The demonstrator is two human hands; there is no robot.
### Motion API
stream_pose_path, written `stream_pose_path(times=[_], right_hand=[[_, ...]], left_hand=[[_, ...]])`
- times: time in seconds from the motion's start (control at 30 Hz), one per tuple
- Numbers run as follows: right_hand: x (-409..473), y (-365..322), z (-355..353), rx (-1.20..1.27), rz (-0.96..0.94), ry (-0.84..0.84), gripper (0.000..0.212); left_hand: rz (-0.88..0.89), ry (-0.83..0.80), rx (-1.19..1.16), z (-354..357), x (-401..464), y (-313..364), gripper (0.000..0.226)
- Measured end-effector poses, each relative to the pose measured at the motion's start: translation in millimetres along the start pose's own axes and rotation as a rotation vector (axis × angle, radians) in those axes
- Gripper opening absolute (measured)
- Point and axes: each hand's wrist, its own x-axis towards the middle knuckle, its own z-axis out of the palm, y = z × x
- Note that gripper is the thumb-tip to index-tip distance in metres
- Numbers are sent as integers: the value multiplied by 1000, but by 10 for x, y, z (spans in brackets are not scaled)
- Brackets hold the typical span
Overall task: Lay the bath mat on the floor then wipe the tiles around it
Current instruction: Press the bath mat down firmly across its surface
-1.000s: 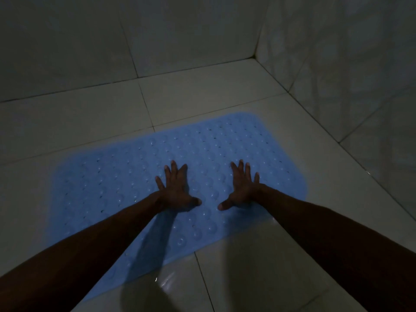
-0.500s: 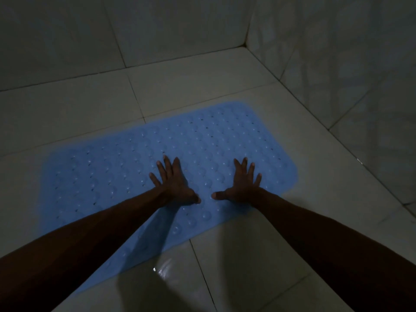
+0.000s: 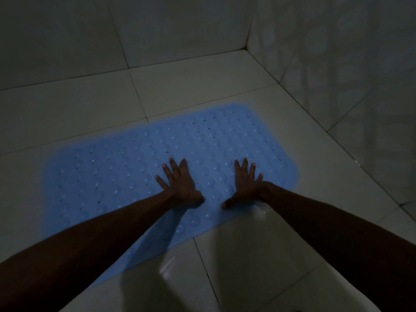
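The bath mat (image 3: 157, 167) is laid flat on the floor (image 3: 258, 255), in a corner where two tiled walls (image 3: 337, 64) meet. It is light blue, with rounded corners, and it is covered in rows of small round bumps and little holes. It is spread across several big pale floor tiles (image 3: 67, 109), and thin dark lines are seen between them. A shiny spot of light is seen on the tile just in front of the mat. The room is dim.

Two bare arms are stretched out over the mat from the bottom of the view. The left hand (image 3: 180, 184) is pressed flat on the mat near its middle, with the fingers spread wide. The right hand (image 3: 246, 184) is pressed flat on the mat too, closer to its right end, and its fingers are spread as well. Nothing is held in either hand. The two thumbs are pointed at each other, near but apart.
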Motion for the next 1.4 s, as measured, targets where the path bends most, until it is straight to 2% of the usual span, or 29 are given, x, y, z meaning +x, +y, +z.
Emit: stream_pose_path(times=[0.1,0.23,0.37,0.57,0.7,0.8,0.9,1.07,1.23,1.4], right_hand=[[4,-10,40,22,-12,38,158],[10,63,161,34,-64,109,152],[43,118,196,16,-88,145,150],[71,127,193,-52,-95,167,152],[104,129,155,-143,-163,189,154],[164,126,113,-173,-226,170,156],[202,131,82,-169,-259,140,156],[186,402,-46,-63,-358,160,135],[253,747,-205,-135,-366,127,134],[263,845,-242,-52,-442,95,122]], left_hand=[[22,5,6,-2,-13,-41,137],[67,-23,83,35,-89,-110,157],[63,-15,126,62,-95,-95,163],[136,-18,216,163,-186,-78,144],[167,24,209,249,-277,-35,130],[123,29,215,288,-279,-46,129],[80,-10,243,232,-141,-41,137],[67,-77,176,138,-32,116,147],[3,-98,177,136,-31,224,151],[-57,-92,122,136,-3,429,157]])
